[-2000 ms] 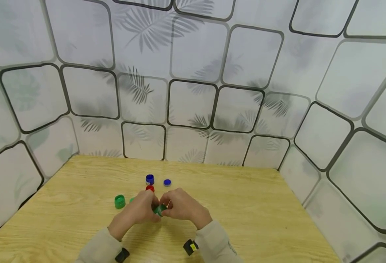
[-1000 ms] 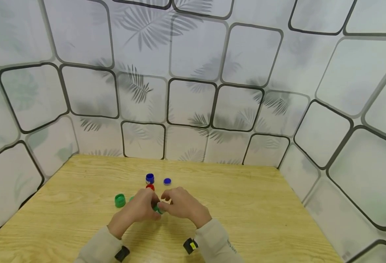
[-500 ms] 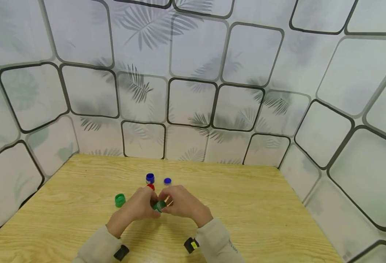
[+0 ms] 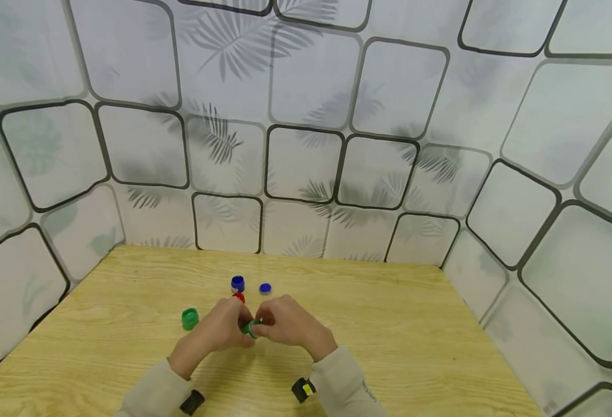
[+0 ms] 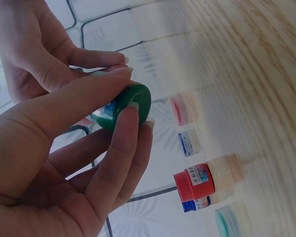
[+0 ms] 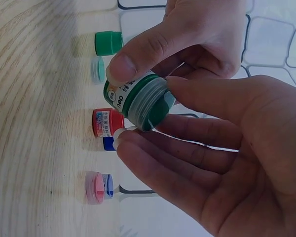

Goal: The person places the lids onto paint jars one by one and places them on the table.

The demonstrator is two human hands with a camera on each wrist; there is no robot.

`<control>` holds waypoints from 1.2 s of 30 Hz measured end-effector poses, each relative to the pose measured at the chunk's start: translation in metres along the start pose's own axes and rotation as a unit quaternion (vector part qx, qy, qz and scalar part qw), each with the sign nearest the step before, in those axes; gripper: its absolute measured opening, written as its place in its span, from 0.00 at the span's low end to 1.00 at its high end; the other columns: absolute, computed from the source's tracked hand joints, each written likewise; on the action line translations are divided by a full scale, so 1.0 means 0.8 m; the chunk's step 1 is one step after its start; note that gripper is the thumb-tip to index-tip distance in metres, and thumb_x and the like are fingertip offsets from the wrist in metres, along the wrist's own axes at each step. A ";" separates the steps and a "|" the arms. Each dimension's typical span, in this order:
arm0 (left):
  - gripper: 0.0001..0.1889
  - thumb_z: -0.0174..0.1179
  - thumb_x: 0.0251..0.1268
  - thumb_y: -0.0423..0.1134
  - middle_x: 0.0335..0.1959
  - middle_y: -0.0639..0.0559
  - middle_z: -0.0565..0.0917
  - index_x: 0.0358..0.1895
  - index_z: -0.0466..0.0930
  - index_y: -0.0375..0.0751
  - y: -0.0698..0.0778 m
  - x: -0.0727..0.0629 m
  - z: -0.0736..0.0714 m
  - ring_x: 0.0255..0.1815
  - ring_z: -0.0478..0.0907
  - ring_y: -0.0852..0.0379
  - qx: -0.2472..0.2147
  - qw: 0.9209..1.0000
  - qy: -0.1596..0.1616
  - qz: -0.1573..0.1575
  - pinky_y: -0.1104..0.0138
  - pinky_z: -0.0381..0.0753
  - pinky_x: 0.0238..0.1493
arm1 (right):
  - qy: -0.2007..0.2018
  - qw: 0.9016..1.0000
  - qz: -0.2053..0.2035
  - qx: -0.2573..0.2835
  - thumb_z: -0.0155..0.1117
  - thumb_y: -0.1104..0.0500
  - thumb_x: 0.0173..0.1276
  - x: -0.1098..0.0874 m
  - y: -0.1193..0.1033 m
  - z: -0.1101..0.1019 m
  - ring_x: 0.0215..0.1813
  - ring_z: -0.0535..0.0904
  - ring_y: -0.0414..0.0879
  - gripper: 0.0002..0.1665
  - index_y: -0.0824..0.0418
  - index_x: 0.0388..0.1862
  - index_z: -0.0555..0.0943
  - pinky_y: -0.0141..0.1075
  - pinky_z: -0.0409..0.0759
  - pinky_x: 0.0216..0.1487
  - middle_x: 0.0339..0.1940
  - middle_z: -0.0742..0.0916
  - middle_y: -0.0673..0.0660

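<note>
My left hand [image 4: 221,324] grips a small dark green paint jar [image 6: 121,94] round its body, thumb over the white label. The jar is held above the table, tilted, its translucent screw lid [image 6: 150,106] facing my right hand [image 4: 292,327]. In the right wrist view, the right thumb touches one side of the lid and the fingertips lie at its other edge. The left wrist view shows the jar's rounded green base [image 5: 140,101] between the left fingers. Most of the jar is hidden by the hands in the head view.
A lidless bright green jar [image 4: 190,318] stands left on the wooden table [image 4: 389,330], a clear greenish lid [image 6: 97,69] beside it. Behind the hands are a red jar [image 6: 107,122], a blue jar [image 4: 238,284], a blue lid [image 4: 266,288] and a red lid [image 6: 93,187].
The right thumb and fingers have shifted around the lid end, spreading and closing again, and the jar's tilt has varied slightly. The left hand has kept hold of the jar in nearly the same place.
</note>
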State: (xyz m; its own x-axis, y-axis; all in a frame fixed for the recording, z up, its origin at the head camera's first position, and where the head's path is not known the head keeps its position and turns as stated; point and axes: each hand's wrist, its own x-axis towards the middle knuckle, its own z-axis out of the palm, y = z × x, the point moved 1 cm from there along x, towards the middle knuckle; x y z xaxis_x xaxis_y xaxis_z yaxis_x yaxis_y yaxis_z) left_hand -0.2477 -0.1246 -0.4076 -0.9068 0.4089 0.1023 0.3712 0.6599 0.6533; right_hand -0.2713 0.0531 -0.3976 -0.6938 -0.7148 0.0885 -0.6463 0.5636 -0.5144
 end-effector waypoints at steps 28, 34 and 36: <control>0.09 0.79 0.45 0.29 0.20 0.56 0.83 0.27 0.86 0.38 -0.001 -0.004 -0.008 0.21 0.73 0.64 0.002 1.000 0.017 0.019 0.72 0.73 0.24 | 0.010 0.997 -0.009 0.077 0.71 0.68 0.67 0.002 -0.003 0.001 0.48 0.88 0.38 0.11 0.62 0.48 0.87 0.21 0.82 0.45 0.47 0.91 0.55; 0.07 0.78 0.47 0.28 0.21 0.57 0.84 0.28 0.88 0.38 -0.002 0.000 -0.006 0.21 0.73 0.63 0.003 1.000 0.011 0.015 0.72 0.74 0.24 | 0.027 0.997 0.007 0.074 0.72 0.64 0.69 0.001 -0.001 0.001 0.41 0.88 0.36 0.10 0.62 0.48 0.89 0.22 0.82 0.40 0.43 0.93 0.56; 0.07 0.77 0.47 0.28 0.21 0.57 0.84 0.29 0.89 0.38 -0.002 0.001 -0.006 0.22 0.74 0.63 0.001 1.000 0.010 0.012 0.71 0.74 0.25 | 0.035 0.997 0.018 0.073 0.72 0.62 0.69 0.001 -0.001 0.001 0.38 0.87 0.36 0.09 0.62 0.46 0.89 0.23 0.81 0.38 0.40 0.93 0.56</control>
State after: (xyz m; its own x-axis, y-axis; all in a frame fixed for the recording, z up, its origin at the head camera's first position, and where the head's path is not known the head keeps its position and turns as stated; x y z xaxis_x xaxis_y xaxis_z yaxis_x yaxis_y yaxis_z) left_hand -0.2496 -0.1284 -0.4051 -0.9013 0.4124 0.1327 0.3936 0.6515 0.6486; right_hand -0.2710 0.0516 -0.3974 -0.7393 -0.6618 0.1245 -0.5708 0.5178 -0.6372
